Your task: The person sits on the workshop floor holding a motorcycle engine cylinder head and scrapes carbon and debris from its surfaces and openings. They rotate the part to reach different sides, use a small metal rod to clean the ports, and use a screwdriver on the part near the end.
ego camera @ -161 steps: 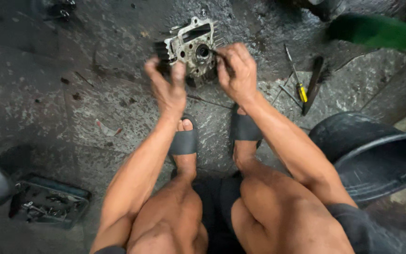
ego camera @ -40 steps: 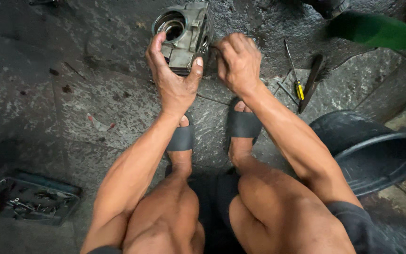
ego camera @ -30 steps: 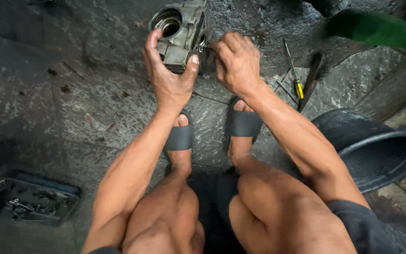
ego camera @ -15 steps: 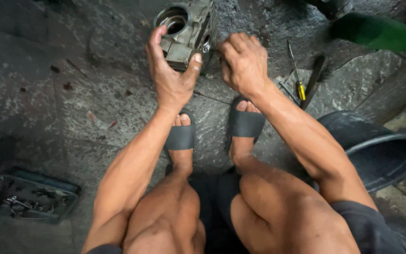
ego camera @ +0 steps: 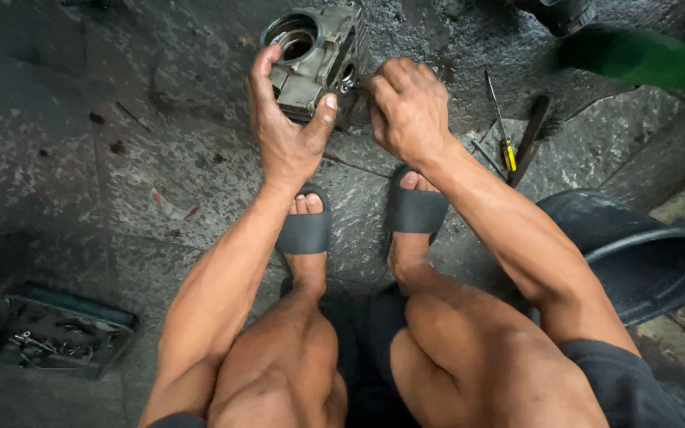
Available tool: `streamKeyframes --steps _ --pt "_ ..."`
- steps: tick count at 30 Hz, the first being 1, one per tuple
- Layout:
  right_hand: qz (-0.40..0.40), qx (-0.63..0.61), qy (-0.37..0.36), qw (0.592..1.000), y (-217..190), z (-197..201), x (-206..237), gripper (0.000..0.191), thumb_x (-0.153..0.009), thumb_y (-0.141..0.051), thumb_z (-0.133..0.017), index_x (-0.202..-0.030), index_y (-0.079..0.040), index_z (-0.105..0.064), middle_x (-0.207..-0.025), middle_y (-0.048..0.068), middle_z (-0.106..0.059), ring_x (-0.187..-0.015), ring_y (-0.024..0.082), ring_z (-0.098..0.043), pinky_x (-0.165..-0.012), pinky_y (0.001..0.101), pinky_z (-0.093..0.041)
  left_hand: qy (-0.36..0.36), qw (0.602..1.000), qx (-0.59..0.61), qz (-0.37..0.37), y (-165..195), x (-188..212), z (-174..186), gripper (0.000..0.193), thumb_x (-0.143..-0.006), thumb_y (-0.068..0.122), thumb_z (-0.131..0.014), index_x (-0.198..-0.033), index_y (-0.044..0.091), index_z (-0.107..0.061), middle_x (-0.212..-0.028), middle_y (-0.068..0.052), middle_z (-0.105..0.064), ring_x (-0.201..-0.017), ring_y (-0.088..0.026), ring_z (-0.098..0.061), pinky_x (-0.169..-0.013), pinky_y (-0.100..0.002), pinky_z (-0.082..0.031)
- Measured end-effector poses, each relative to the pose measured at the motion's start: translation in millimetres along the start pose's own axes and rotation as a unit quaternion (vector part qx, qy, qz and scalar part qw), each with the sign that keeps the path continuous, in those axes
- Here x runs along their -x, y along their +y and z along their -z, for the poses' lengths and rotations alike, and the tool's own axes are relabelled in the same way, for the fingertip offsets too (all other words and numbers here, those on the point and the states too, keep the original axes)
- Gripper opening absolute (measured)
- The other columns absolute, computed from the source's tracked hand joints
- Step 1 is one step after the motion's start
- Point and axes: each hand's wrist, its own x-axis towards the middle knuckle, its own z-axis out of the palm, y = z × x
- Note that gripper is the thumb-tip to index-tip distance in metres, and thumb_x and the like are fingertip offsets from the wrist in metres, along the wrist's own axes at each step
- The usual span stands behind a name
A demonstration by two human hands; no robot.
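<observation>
- Your left hand (ego camera: 287,131) grips the engine part (ego camera: 315,47), a grey cast-metal block with a round bore, thumb on its near right edge and fingers curled up its left side.
- The part is near the top of the view, tilted so the bore faces up and towards you. Whether its far side rests on the floor (ego camera: 81,158) or is lifted clear, you cannot tell from here.
- Your right hand (ego camera: 407,107) is curled narrow against the part's right side, fingertips working at something small there. What they pinch is hidden.
- Judged from how things lie, the work is mid-way: the part is bare and off the engine, its bore empty, and the hands are busy on a side fitting rather than done with it.
- No fitting lies loose beside the part, so nothing shows as freshly removed or waiting to go on.
- The screwdriver (ego camera: 503,127), with its yellow handle, and a dark tool (ego camera: 530,143) lie untouched on the floor just right of your right hand.
- The tray (ego camera: 61,333) of small parts sits well apart at lower left; the black tub (ego camera: 636,254) stands by your right knee.
</observation>
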Motion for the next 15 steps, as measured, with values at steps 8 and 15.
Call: streamKeyframes --steps 8,15 --pt "-0.037 -0.011 0.027 0.999 -20.7 3.6 3.3 0.029 -0.079 -0.005 -0.075 -0.107 -0.007 -0.069 -0.099 0.011 -0.062 -0.095 0.032 -0.063 -0.08 0.0448 -0.051 0.005 0.998 0.06 0.034 -8.3 8.2 2.6 0.08 -0.1 0.046 -0.076 -0.155 0.006 -0.033 -0.15 -0.016 -0.045 -0.143 -0.029 -0.045 -0.125 -0.042 -0.036" --pt "-0.059 -0.051 0.01 0.997 -28.9 0.0 4.7 0.022 -0.085 -0.006 -0.076 -0.106 -0.007 -0.067 -0.1 0.01 -0.062 -0.096 0.032 -0.063 -0.083 0.0448 -0.053 -0.013 0.985 0.161 0.068 -22.2 19.8 9.2 0.091 -0.094 0.054 -0.077 -0.157 0.007 -0.031 -0.146 -0.013 -0.041 -0.138 -0.027 -0.045 -0.12 -0.04 -0.04"
